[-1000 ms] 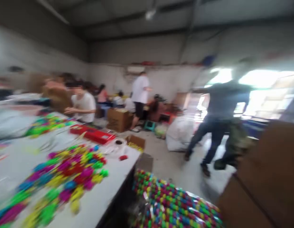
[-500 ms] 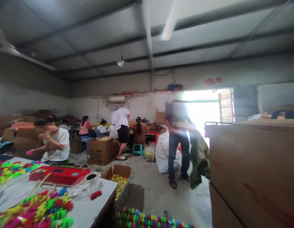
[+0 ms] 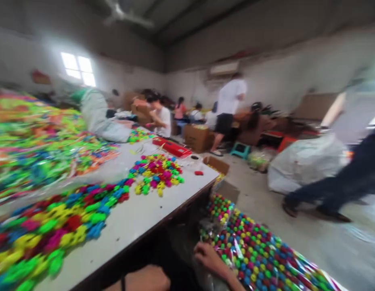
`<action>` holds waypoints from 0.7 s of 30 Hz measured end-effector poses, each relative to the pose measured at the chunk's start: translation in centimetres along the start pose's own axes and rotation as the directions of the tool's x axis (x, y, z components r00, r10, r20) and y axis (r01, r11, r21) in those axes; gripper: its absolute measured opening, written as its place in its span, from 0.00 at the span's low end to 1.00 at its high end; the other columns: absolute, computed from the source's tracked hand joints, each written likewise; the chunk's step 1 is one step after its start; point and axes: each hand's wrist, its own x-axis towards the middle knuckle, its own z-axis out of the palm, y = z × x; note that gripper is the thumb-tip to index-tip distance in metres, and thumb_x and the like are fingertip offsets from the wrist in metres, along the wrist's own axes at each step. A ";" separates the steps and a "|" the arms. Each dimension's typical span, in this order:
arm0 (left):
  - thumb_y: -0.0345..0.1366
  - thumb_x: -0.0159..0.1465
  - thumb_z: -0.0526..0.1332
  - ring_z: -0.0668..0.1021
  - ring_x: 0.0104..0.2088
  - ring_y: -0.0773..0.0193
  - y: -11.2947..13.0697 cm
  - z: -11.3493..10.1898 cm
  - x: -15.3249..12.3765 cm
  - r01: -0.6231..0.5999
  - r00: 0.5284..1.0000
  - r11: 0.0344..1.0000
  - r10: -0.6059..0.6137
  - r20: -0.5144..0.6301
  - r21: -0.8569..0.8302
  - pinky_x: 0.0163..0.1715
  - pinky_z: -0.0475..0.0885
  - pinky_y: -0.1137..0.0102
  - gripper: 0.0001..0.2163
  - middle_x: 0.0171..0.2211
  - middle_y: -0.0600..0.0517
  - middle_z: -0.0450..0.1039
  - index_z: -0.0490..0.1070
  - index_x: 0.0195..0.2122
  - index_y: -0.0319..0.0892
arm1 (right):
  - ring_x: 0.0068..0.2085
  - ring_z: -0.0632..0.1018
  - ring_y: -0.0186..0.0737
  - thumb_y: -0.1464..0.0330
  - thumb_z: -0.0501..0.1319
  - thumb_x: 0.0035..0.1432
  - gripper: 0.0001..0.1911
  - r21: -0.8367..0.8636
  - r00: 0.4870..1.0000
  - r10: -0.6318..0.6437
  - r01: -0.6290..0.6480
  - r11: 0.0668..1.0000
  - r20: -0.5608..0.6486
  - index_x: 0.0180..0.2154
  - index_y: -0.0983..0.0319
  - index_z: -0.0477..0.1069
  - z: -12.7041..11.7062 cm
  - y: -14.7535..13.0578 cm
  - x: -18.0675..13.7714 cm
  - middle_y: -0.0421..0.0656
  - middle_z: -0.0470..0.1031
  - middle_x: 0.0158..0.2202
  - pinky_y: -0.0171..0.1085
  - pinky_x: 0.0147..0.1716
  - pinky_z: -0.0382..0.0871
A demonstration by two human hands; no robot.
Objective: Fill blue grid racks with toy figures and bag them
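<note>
At the bottom edge my left hand (image 3: 149, 278), with a dark band on its wrist, lies below the table edge. Its back faces me and its fingers are hidden. To its right, my right hand (image 3: 209, 256) is beside clear packs of colourful balls (image 3: 254, 250). Its fingers are loosely bent and slightly apart, with nothing visible in them. On the white table (image 3: 133, 218), small bright plastic pieces (image 3: 69, 226) lie in a loose band, with a smaller heap (image 3: 158, 171) farther back. Motion blurs the view.
A large mound of colourful items (image 3: 38, 141) covers the table's left side. A red box (image 3: 172, 147) and a tape roll (image 3: 194, 157) are near its far corner. A white sack (image 3: 308, 161) stands on the floor beside a walking person (image 3: 332, 194). Other people sit behind.
The view has swung left and down, bringing both my hands, more of the table and the ball packs into sight. The person by the doorway now appears at the right edge, mid-stride.
</note>
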 end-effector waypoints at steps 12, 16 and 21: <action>0.43 0.67 0.62 0.85 0.42 0.48 -2.3 -5.8 5.4 -0.080 0.996 0.984 0.085 -0.023 0.159 0.37 0.78 0.65 0.11 0.39 0.43 0.83 0.80 0.39 0.41 | 0.38 0.80 0.46 0.59 0.57 0.58 0.13 0.090 0.944 -0.177 0.209 0.974 -0.280 0.35 0.58 0.76 -8.8 -1.5 9.5 0.45 0.81 0.35 0.43 0.41 0.72; 0.44 0.67 0.62 0.85 0.41 0.49 -3.7 -5.6 8.3 -0.145 0.987 0.975 0.155 -0.050 0.166 0.37 0.78 0.65 0.12 0.39 0.43 0.83 0.79 0.38 0.41 | 0.39 0.79 0.50 0.53 0.60 0.53 0.20 0.145 0.794 0.002 0.108 0.984 -0.608 0.38 0.61 0.76 -14.4 2.2 16.5 0.49 0.80 0.38 0.49 0.46 0.74; 0.42 0.67 0.63 0.84 0.42 0.54 -4.8 -5.5 11.3 -0.253 0.964 0.965 0.258 -0.070 0.066 0.41 0.77 0.67 0.09 0.40 0.47 0.82 0.78 0.41 0.43 | 0.53 0.74 0.60 0.48 0.66 0.44 0.36 0.085 0.673 0.075 -0.018 0.996 -0.736 0.50 0.64 0.72 -19.4 5.5 26.6 0.58 0.73 0.52 0.57 0.56 0.67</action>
